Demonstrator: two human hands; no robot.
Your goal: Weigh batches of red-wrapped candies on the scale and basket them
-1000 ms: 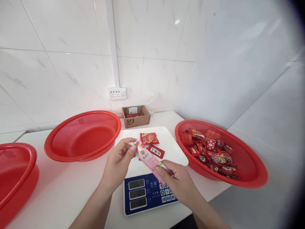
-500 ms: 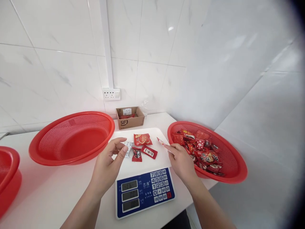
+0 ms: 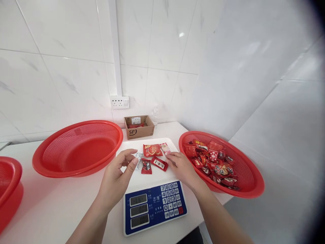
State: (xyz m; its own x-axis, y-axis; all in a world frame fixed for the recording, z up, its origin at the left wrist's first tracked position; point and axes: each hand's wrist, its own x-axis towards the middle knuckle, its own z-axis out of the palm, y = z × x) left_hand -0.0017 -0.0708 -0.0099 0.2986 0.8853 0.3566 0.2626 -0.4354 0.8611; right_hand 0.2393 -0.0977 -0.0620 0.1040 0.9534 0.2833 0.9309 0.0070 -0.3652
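My left hand hovers over the left side of the scale's white platter, fingers loosely curved and apart, holding nothing. Just beyond its fingertips lies a small silver packet. My right hand rests flat on the platter's right side, fingertips at the near end of a long pink packet that lies on the platter. Between the hands on the platter are a larger red packet, a small red packet and a dark red packet.
A red mesh basket holding several red snack packets stands right of the scale. An empty red basket sits to the left, another at the far left edge. The scale's blue keypad faces me. A cardboard box stands against the tiled wall.
Both hands held the pink packet over the scale. The left hand let go, the right carried it right and laid it on the platter's far right.
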